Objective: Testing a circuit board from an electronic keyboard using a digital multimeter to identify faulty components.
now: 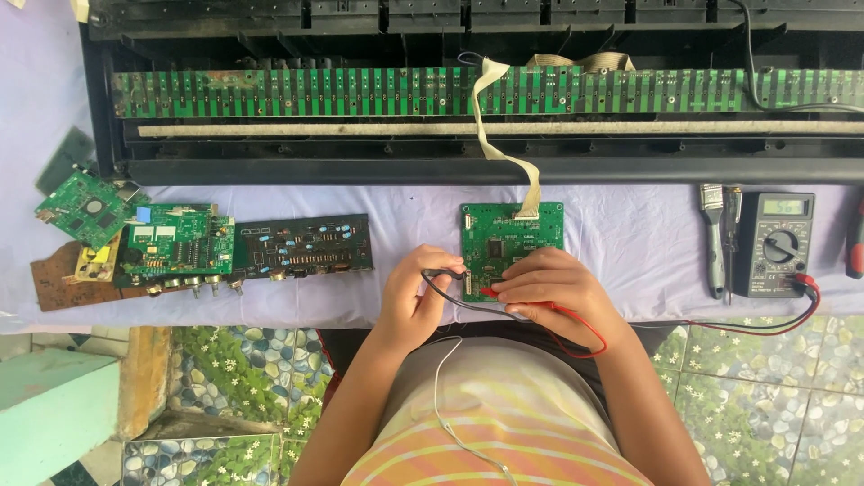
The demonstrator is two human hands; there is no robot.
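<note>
Near edge, left hand (412,292) pinching black probe (443,273), right hand (549,286) clamped on red probe (491,292), both tips on small green circuit board (511,236), multimeter (778,243) far right.

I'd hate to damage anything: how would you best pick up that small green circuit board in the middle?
Probably by the bare side edges of the green circuit board, coming from the near side. It lies flat on the cloth, its face is covered with components, and a ribbon cable plugs into its far edge.
</note>
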